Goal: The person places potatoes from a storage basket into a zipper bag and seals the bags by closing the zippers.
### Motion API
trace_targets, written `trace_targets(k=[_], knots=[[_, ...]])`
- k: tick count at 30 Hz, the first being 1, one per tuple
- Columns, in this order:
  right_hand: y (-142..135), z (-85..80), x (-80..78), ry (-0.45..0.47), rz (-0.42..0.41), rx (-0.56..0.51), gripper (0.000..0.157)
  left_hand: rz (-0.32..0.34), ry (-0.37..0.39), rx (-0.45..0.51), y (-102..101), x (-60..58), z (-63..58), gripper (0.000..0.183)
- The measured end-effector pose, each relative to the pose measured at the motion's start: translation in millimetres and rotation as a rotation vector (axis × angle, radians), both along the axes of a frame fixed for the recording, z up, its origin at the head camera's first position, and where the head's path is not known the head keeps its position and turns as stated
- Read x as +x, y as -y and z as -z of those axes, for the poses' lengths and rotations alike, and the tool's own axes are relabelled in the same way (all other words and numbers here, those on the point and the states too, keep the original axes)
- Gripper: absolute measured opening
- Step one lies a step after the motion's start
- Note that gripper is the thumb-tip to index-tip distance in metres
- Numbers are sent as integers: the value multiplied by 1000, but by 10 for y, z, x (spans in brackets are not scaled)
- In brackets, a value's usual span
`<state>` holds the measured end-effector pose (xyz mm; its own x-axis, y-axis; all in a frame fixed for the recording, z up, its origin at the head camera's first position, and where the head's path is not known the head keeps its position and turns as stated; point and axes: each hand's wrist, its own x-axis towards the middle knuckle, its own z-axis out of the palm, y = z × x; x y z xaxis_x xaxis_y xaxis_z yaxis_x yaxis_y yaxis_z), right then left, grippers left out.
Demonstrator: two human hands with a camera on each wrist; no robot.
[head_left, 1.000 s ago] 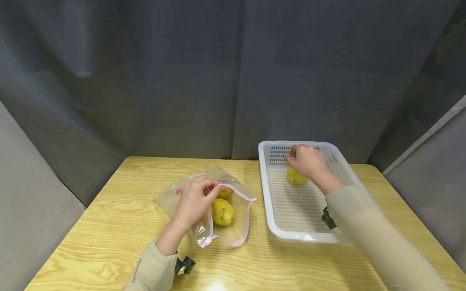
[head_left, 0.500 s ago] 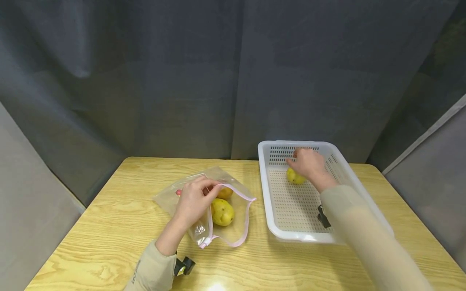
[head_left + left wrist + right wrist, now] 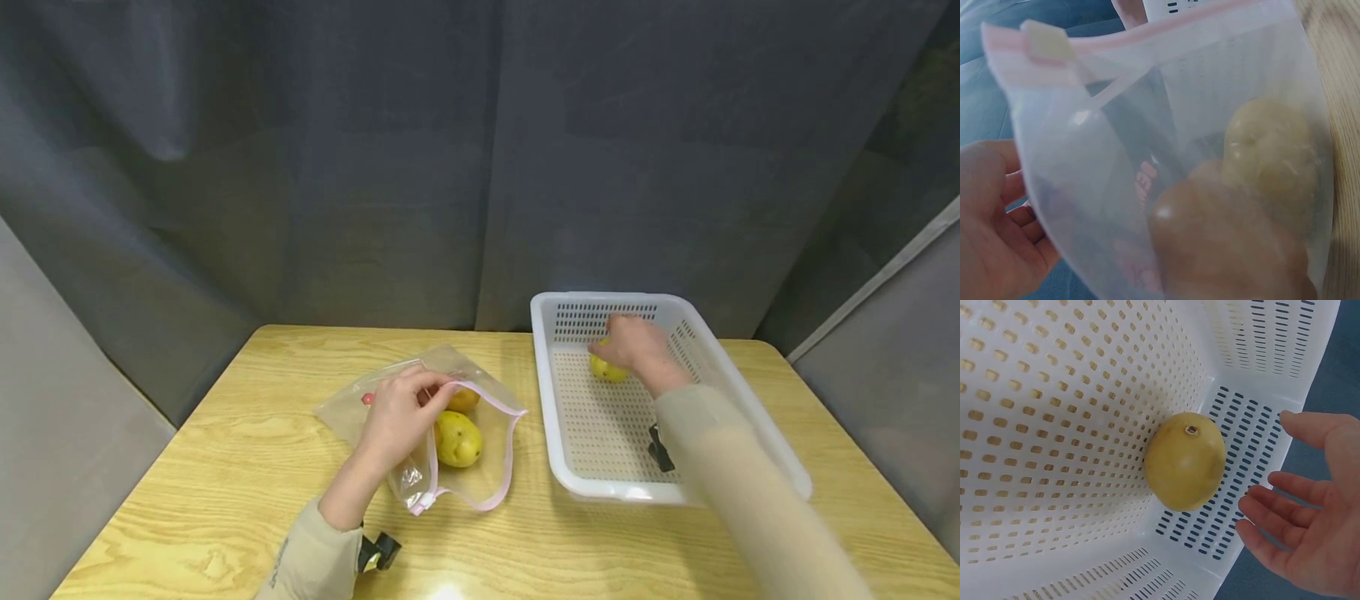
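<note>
My left hand [image 3: 397, 417] pinches the rim of a clear zip bag [image 3: 408, 475] with a pink edge, holding its mouth open. Inside lie a yellow mango [image 3: 459, 440] and a more orange fruit [image 3: 463, 400], partly behind my fingers. Through the hazy plastic, the left wrist view shows a pale yellow mango [image 3: 1269, 147] and a browner fruit [image 3: 1210, 231]. Over a white perforated basket [image 3: 558, 450], my right hand [image 3: 637, 346] reaches for another yellow mango [image 3: 609, 370]. The right wrist view shows loosely spread fingers [image 3: 1269, 515], apart from that mango [image 3: 1185, 465].
A wooden table [image 3: 225, 483] carries the bag at left and the basket at right. The basket's raised walls surround the single mango. Dark curtains [image 3: 480, 167] hang behind the table's far edge, and grey panels stand at both sides.
My right hand has lowered slightly, coming closer to the mango in the basket. My left hand keeps its hold on the bag rim, and the bag has stayed in place.
</note>
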<state>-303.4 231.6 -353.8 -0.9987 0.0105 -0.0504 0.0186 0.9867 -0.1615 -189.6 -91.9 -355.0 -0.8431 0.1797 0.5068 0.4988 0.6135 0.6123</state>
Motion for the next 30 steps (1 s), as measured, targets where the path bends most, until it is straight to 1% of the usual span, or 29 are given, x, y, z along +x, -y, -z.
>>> trace_targets(k=[5,9,13,16,22,25,30], knots=[[-18,20,-8,19,33,-17,60,0,-11,-3,-3,-4,-3,12],[-53,45,-4,63,98,-52,64,0,-5,1,-9,-4,0,11],[-88,88,-10,94,146,-75,61,1,-11,1,-7,-8,7,11],[-97,119,-22,88,140,-57,55,0,-18,-2,3,-5,10,11],[-104,169,-49,59,125,-32,51,-1,-11,-1,10,14,1,11],[-101,201,-45,67,136,-48,52,-4,-15,-4,10,10,0,11],[-121,248,-20,87,145,-48,60,-1,-19,-3,10,-3,2,12]])
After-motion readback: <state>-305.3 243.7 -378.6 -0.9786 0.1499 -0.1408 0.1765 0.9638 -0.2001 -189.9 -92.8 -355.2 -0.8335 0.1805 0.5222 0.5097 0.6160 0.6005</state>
